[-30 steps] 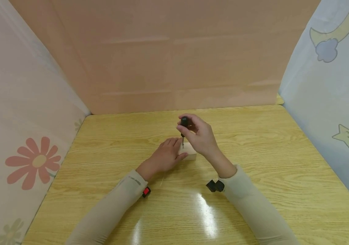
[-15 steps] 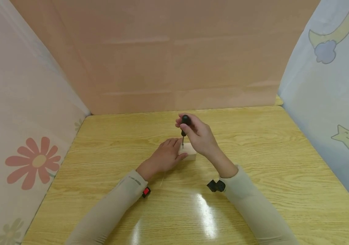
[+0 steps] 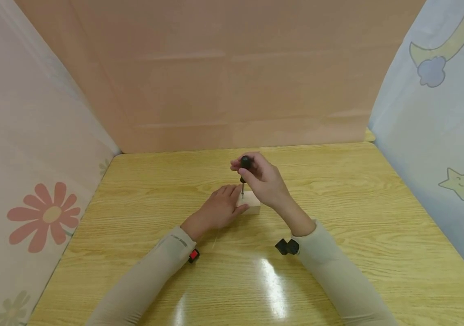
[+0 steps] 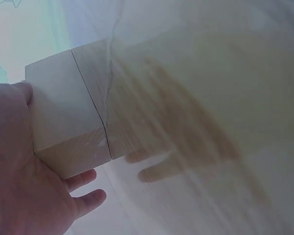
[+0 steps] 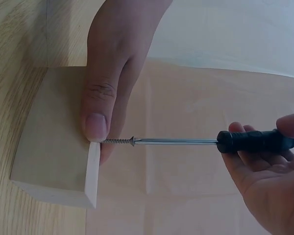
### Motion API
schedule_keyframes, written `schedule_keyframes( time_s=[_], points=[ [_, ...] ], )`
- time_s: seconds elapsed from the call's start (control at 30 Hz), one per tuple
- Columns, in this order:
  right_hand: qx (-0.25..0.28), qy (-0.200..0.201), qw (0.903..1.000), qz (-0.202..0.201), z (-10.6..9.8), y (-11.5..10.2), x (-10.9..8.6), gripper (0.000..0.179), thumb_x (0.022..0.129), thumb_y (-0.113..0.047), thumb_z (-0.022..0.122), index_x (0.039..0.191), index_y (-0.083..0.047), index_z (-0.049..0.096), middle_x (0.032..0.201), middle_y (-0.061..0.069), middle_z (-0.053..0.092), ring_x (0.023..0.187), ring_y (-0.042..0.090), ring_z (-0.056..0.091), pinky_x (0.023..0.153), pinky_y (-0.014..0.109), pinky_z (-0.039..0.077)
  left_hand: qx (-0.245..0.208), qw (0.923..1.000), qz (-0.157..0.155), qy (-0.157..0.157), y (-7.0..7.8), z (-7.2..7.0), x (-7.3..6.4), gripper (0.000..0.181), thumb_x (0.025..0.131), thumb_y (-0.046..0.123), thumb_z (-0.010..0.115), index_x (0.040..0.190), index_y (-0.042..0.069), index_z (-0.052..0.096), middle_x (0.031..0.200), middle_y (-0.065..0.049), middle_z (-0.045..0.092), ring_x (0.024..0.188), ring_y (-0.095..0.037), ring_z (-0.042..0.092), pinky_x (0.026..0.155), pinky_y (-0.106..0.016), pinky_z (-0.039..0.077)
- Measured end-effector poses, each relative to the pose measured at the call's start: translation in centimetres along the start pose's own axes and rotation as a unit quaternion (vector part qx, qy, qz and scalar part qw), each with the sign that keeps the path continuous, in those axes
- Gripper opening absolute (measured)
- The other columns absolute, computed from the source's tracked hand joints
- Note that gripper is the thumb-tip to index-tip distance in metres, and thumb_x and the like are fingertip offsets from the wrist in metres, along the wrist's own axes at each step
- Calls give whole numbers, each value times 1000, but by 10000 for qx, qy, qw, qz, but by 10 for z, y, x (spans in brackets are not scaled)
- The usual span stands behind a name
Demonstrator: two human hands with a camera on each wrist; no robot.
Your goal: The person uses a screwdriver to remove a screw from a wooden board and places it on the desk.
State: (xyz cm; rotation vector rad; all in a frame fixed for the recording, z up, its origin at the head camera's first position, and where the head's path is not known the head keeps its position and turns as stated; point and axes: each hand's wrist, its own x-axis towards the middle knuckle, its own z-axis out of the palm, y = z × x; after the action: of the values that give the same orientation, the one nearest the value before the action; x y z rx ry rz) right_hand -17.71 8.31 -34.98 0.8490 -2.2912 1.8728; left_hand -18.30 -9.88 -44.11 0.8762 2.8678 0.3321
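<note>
the left hand (image 3: 217,209) grips the wooden block (image 3: 252,198) on the tabletop (image 3: 337,217); just beyond, the right hand (image 3: 268,181) holds the screwdriver (image 5: 186,142) on a screw (image 5: 117,141), fingertips (image 3: 236,163) now reaching farther past the handle (image 5: 255,141) (a turn, probably); the screw stands proud, so seating looks incomplete.

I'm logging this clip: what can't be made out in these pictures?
Right wrist view: where the screw meets the wooden block, hidden by the left hand.
Right wrist view: part of the right hand, cut off by the right edge.
Head view: the screw's threads, too small.
Head view: part of the screwdriver, covered by the right hand.
</note>
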Motion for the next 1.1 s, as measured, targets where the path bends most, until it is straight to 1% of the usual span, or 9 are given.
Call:
schedule_keyframes(
  time_s=[0.1,0.3,0.33,0.43,0.57,0.73,0.83,0.97,1.1],
  points=[
    [-34,-49,10000,-22,0,0,1,25,104,-7,57,128,-1,57,122,17,67,113,25,67,96,30,54,45,10000,11,14,0,0,0,77,106,58,33,162,7,19,157,-12,37,148,-31,32,117,-53,33],
    [-219,86,9997,7,0,0,3,24,101,-4,58,125,3,59,113,17,67,106,27,69,92,28,56,6,10000,11,-3,0,-1,0,77,106,59,33,162,9,18,157,-12,38,148,-31,32,117,-53,33],
    [-204,86,9998,25,0,0,3,25,102,-4,59,125,4,58,113,18,67,106,27,69,91,28,56,10,10000,16,0,0,-1,0,77,106,59,33,162,8,18,157,-12,38,148,-31,32,117,-53,33],
    [-160,123,9996,175,0,0,2,26,102,-11,62,124,1,60,114,16,67,106,26,69,90,28,56,52,10000,15,14,1,0,0,77,106,59,33,162,8,19,156,-12,38,147,-31,33,117,-52,33],
    [-155,239,9991,323,-1,0,1,27,101,-18,66,123,-3,64,116,11,68,106,22,69,91,27,56,93,9999,35,44,2,-1,-1,76,106,58,33,161,7,21,156,-12,39,147,-30,34,116,-51,34],
    [-146,310,9992,220,-1,0,1,29,100,-16,67,126,-4,64,115,10,71,107,22,70,91,29,57,53,10000,25,3,3,-2,-1,76,106,58,32,161,6,20,157,-12,37,147,-31,33,117,-52,34],
    [-157,217,9995,155,-2,-1,2,28,102,-15,62,128,-4,61,118,11,71,109,22,70,93,31,56,23,10000,37,13,3,-2,-1,76,106,57,32,161,6,19,157,-13,37,147,-32,33,117,-52,34],
    [-203,-63,9997,123,-2,-4,3,27,106,-14,54,131,-3,57,124,14,68,112,23,68,98,34,53,34,10000,23,-6,3,-2,-1,76,107,57,32,161,5,18,158,-13,36,148,-32,32,117,-52,33],
    [-304,-165,9994,97,-1,-5,3,25,105,-9,55,129,1,55,120,17,66,110,26,67,96,35,55,54,10000,-18,-44,2,-1,-1,77,106,58,32,162,6,17,159,-12,35,149,-31,31,118,-52,31]
  ],
)
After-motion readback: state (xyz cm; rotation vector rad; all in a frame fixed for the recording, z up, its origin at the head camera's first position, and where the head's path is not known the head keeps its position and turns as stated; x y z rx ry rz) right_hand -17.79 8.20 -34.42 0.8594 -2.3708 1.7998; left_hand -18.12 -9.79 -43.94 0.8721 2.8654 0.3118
